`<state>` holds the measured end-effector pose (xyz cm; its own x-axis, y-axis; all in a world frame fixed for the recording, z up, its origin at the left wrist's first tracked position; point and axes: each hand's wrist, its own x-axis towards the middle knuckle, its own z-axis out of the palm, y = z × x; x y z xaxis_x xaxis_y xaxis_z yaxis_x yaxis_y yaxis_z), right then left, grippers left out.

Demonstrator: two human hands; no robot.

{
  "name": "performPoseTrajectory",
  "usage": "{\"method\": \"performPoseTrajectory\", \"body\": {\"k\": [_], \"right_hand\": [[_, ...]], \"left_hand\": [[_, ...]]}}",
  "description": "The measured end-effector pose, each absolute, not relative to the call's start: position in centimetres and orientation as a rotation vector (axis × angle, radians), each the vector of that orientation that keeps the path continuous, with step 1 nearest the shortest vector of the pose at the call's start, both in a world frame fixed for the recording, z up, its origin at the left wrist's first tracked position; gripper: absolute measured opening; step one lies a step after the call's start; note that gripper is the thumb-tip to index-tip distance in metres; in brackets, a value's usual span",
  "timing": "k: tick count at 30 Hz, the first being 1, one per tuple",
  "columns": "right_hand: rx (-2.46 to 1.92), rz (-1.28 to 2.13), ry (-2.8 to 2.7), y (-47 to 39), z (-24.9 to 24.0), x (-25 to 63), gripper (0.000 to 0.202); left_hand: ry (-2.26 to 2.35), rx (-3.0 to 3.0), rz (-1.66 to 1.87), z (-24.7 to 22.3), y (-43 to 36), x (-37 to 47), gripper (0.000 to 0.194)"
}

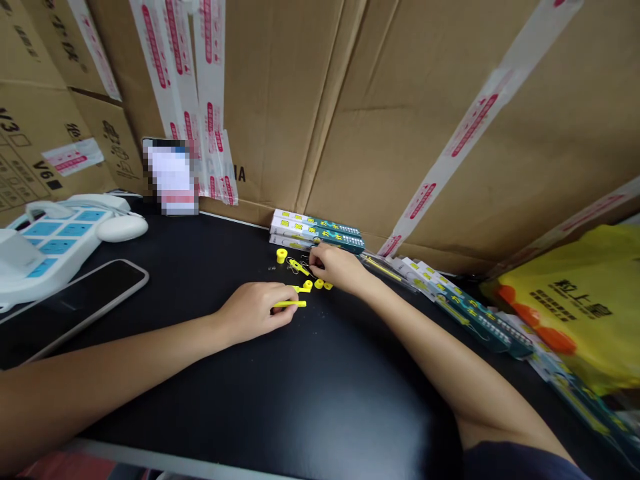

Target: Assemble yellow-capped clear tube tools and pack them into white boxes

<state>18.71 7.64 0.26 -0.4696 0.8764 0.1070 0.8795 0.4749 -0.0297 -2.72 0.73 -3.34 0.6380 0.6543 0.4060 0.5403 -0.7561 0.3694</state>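
My left hand [260, 308] rests low over the black table, its fingers closed on a thin yellow plastic rod [291, 304]. My right hand [336, 265] reaches in among small parts, thumb and fingers pinched together; what lies between them is too small to make out. Around the hands are a yellow flanged cap [282, 255], a flat yellow piece [299, 267] with thin wire hooks beside it, and several small round yellow caps [319, 284]. A tiny metal spring [271, 269] lies left of them. Just behind my right hand are stacked slim printed boxes [315, 230].
The black table [320, 400] ends at a cardboard wall [410, 120]. More slim boxes [460, 307] line the right side near a yellow bag [580, 300]. A power strip [65, 233] and a phone [75, 307] lie left; a blurred screen [171, 177] leans behind.
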Motion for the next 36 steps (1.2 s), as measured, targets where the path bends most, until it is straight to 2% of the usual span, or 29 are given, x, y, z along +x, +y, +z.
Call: {"method": "performPoseTrajectory", "body": {"k": [10, 20, 26, 36], "right_hand": [[-1.721, -0.044, -2.592, 8.1, 0.8, 20.0, 0.010], [-1.698, 0.069, -2.696, 7.4, 1.4, 19.7, 0.012], [-1.584, 0.235, -2.786, 6.5, 1.6, 19.3, 0.008], [-1.430, 0.202, -2.681, 7.0, 1.6, 19.1, 0.011]], "left_hand": [[0.968, 2.655, 0.794, -3.2, 0.7, -2.7, 0.016], [0.949, 2.671, 0.786, -3.3, 0.7, -2.7, 0.018], [0.933, 2.680, 0.769, -3.4, 0.8, -2.7, 0.018], [0.920, 2.673, 0.763, -3.1, 0.7, -2.8, 0.018]]}}
